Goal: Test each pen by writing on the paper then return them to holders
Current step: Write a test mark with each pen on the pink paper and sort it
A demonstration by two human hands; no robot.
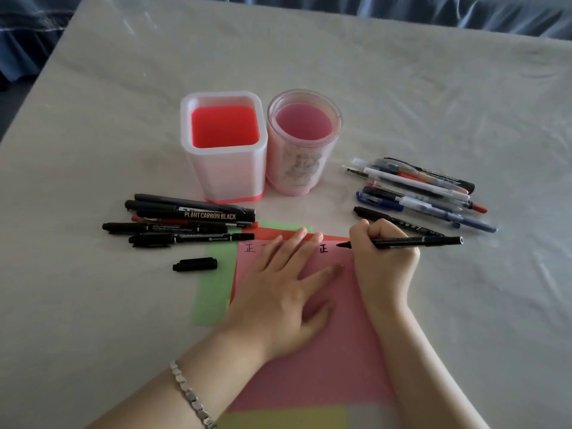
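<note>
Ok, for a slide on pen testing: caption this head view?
Right hand writes with black pen on pink paper, left hand flat on it; square holder and round holder empty.

Pink paper (325, 351), black pen (414, 241), red-bottomed holder (224, 144)

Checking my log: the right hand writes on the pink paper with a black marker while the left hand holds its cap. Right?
Not quite. In the head view the left hand lies flat on the pink paper; a black cap lies on the table. The right hand does write with the black marker.
</note>
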